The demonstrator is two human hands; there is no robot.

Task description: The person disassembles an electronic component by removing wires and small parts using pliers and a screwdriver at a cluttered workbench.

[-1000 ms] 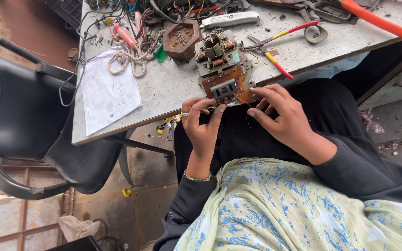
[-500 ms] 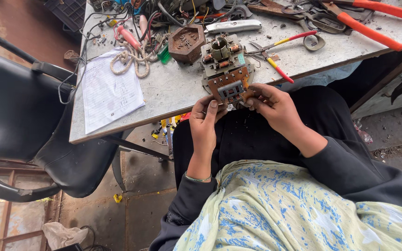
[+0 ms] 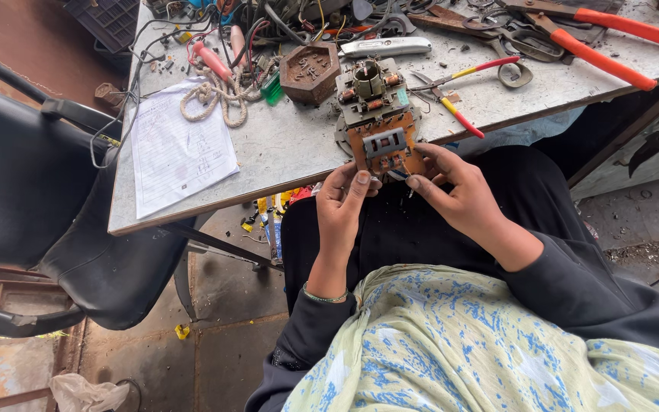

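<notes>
An orange-brown circuit board assembly (image 3: 379, 122) with coils, a grey block and a grey plastic top rests against the near edge of the grey workbench (image 3: 284, 149). My left hand (image 3: 342, 206) grips its lower left corner, thumb on the board's face. My right hand (image 3: 455, 191) holds the lower right corner, fingers curled round the edge. Both hands sit just below the bench edge, above my lap in dark clothing.
On the bench lie a sheet of paper (image 3: 177, 152), a coil of rope (image 3: 215, 99), a brown hexagonal block (image 3: 310, 72), red-and-yellow pliers (image 3: 459, 91), orange-handled cutters (image 3: 604, 38) and tangled wires. A black chair (image 3: 32, 214) stands at the left.
The view has shifted slightly. My hands keep hold of the board, and the left thumb has moved up onto its face.
</notes>
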